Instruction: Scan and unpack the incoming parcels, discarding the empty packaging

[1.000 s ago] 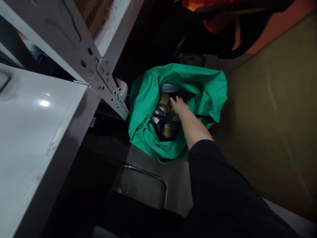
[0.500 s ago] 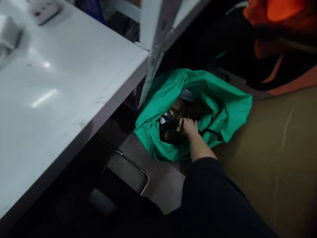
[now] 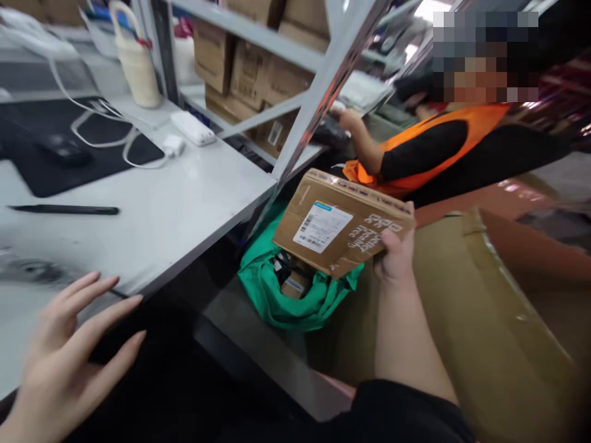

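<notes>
The fingers of the right hand (image 3: 399, 255) pinch one end of a brown box (image 3: 330, 218), which sticks out past them, above the green bag (image 3: 281, 307). The left hand (image 3: 64, 363) has its fingers spread, near the worktop (image 3: 198, 203).

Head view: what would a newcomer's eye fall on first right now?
Probably the brown cardboard box with a white label, held tilted by the right hand near the middle of the picture. Just below it, the bright green bag stands out against the dark floor area. Beyond the box, toward the upper right, a co-worker's orange vest also catches the eye.
</notes>
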The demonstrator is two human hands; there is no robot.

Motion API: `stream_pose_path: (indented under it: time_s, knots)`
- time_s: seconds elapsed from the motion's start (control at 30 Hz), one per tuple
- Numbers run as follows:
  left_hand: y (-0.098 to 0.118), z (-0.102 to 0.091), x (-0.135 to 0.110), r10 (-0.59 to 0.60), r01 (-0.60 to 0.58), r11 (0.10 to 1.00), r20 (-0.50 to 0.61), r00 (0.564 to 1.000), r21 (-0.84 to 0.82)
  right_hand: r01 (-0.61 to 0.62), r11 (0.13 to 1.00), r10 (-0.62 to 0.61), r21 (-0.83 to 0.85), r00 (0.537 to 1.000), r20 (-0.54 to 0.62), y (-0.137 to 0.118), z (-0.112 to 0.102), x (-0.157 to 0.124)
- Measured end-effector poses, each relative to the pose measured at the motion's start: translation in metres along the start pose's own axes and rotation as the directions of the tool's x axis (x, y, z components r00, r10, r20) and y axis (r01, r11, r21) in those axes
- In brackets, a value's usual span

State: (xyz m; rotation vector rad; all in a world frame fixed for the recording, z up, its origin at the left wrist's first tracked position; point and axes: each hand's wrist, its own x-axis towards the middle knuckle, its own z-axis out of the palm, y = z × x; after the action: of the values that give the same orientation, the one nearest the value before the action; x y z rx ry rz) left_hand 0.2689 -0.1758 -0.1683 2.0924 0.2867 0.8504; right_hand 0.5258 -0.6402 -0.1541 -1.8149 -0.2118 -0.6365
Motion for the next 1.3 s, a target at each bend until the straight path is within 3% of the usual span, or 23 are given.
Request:
stream_pose_path:
  time_s: [0.07, 0.13, 0.2, 0.27, 0.37, 0.4, 0.43, 0.5, 0.53, 0.57, 0.6, 0.63, 0.73, 0.83, 0.93, 1.07, 1.3]
  knots:
    - [0.012, -0.013, -0.003, 0.051, -0.048, 0.996, 0.041, 0.998, -0.07, 0.066, 0.977, -0.074, 0.204, 0.997, 0.031, -0.081, 0.025, 0.0]
    - [0.027, -0.029, -0.016, -0.013, 0.022, 0.971, 0.04, 0.999, -0.238, 0.033, 0.911, -0.084, 0.411, 0.991, 0.106, -0.151, 0.057, -0.014]
    - [0.041, -0.045, -0.035, -0.124, 0.131, 0.882, 0.045, 0.991, -0.452, -0.053, 0.826, -0.093, 0.562, 0.969, 0.228, -0.206, 0.096, -0.037]
    - [0.047, -0.062, -0.055, -0.195, 0.179, 0.739, 0.049, 0.98, -0.65, -0.159, 0.737, -0.119, 0.657, 0.926, 0.358, -0.25, 0.142, -0.066]
    - [0.041, -0.095, -0.073, -0.233, 0.078, 0.616, -0.086, 0.969, -0.784, -0.377, 0.638, -0.117, 0.671, 0.814, 0.569, -0.299, 0.222, -0.122]
    - [0.035, -0.11, -0.076, -0.278, 0.022, 0.62, -0.193, 0.941, -0.785, -0.457, 0.636, -0.108, 0.622, 0.745, 0.658, -0.311, 0.248, -0.142]
    - [0.029, -0.128, -0.078, -0.343, -0.034, 0.634, -0.32, 0.883, -0.773, -0.517, 0.651, -0.112, 0.556, 0.659, 0.744, -0.321, 0.272, -0.162]
    - [0.014, -0.168, -0.082, -0.485, -0.127, 0.652, -0.54, 0.688, -0.748, -0.534, 0.73, -0.194, 0.426, 0.436, 0.879, -0.329, 0.314, -0.194]
    - [0.007, -0.189, -0.084, -0.547, -0.161, 0.642, -0.594, 0.59, -0.75, -0.477, 0.783, -0.264, 0.399, 0.325, 0.908, -0.329, 0.333, -0.204]
    - [-0.001, -0.209, -0.086, -0.597, -0.19, 0.623, -0.618, 0.511, -0.759, -0.375, 0.831, -0.34, 0.412, 0.245, 0.908, -0.325, 0.35, -0.208]
    - [-0.009, -0.229, -0.089, -0.635, -0.214, 0.603, -0.624, 0.454, -0.769, -0.229, 0.863, -0.409, 0.451, 0.21, 0.888, -0.32, 0.366, -0.207]
    - [-0.017, -0.246, -0.091, -0.661, -0.225, 0.588, -0.622, 0.421, -0.777, -0.054, 0.868, -0.473, 0.494, 0.215, 0.854, -0.312, 0.381, -0.201]
    - [-0.04, -0.281, -0.096, -0.68, -0.235, 0.597, -0.639, 0.359, -0.767, 0.438, 0.771, -0.614, 0.462, 0.324, 0.719, -0.29, 0.424, -0.164]
    - [-0.056, -0.292, -0.097, -0.685, -0.222, 0.616, -0.653, 0.323, -0.756, 0.694, 0.677, -0.591, 0.246, 0.311, 0.744, -0.274, 0.462, -0.124]
    - [-0.06, -0.291, -0.095, -0.702, -0.173, 0.628, -0.649, 0.293, -0.758, 0.793, 0.604, -0.478, 0.076, 0.284, 0.831, -0.263, 0.499, -0.103]
    - [-0.056, -0.29, -0.093, -0.712, -0.109, 0.642, -0.643, 0.283, -0.759, 0.827, 0.561, -0.389, 0.023, 0.239, 0.89, -0.262, 0.55, -0.106]
    - [-0.051, -0.288, -0.091, -0.752, -0.064, 0.622, -0.618, 0.229, -0.78, 0.883, 0.447, -0.377, 0.139, 0.045, 0.925, -0.292, 0.619, -0.142]
